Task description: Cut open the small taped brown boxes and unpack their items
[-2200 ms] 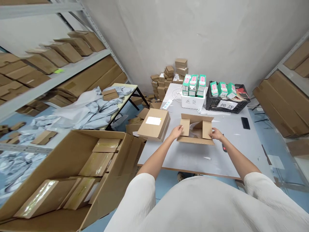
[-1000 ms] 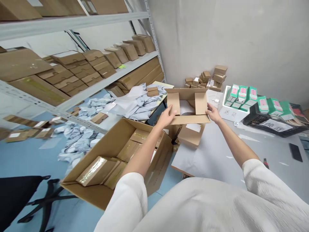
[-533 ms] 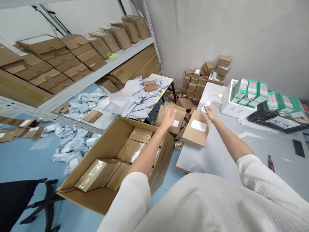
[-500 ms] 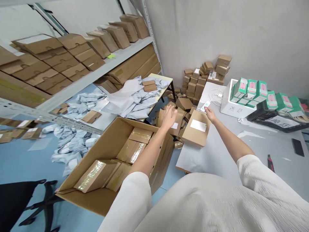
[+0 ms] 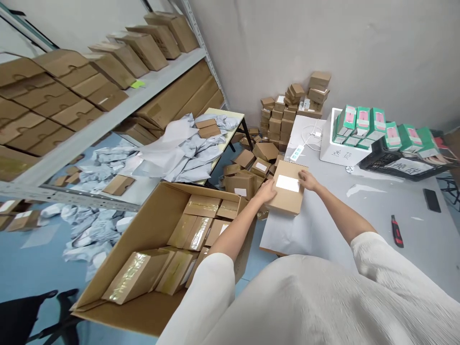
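Head view: left hand (image 5: 268,191) and right hand (image 5: 307,180) grip opposite edges of a labelled cardboard box (image 5: 287,194) on the table's (image 5: 359,215) left edge. Even pressure on both sides should keep it level

The 2 arms reach out ahead, forearms bare, white sleeves bunched near the elbows. The left hand (image 5: 268,191) and right hand (image 5: 308,180) sit pretty close together, palms down, fingers loosely curled, not fisted.
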Motion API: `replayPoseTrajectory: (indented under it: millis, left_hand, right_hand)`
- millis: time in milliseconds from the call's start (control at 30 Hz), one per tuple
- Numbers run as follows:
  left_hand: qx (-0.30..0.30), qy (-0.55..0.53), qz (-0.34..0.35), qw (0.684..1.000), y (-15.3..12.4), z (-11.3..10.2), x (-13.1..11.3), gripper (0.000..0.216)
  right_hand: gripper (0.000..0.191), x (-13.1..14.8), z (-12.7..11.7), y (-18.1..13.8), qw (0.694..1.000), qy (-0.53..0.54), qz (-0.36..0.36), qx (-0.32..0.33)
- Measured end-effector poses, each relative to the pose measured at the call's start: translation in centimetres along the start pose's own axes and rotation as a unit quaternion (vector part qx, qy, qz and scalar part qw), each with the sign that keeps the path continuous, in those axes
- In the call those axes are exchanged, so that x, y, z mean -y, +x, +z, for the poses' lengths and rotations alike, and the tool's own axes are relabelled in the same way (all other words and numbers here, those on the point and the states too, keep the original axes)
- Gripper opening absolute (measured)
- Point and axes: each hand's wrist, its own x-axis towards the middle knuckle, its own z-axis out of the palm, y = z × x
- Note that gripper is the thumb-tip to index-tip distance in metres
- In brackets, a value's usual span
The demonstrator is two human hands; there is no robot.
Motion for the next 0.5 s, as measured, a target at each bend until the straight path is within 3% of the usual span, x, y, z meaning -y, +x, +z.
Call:
replayPoseTrajectory:
  millis: [100, 267, 500]
  left_hand:
    - [0.028, 0.046, 0.008, 0.999, -0.3, 0.9, -0.4, 0.08]
    - [0.064, 0.09, 0.006, 0.994, -0.1, 2.3, -1.7, 0.093]
    - [0.092, 0.112, 0.039, 0.989, 1.6, 5.1, -5.3, 0.089]
  right_hand:
    - [0.071, 0.1, 0.3, -1.0, 0.999, -0.031, 0.025, 0.036]
    - [0.066, -0.1, -0.1, -3.0, 0.997, -0.055, 0.049, 0.022]
    - [0.065, -3.5, -1.4, -6.9, 0.994, -0.052, 0.1, -0.006]
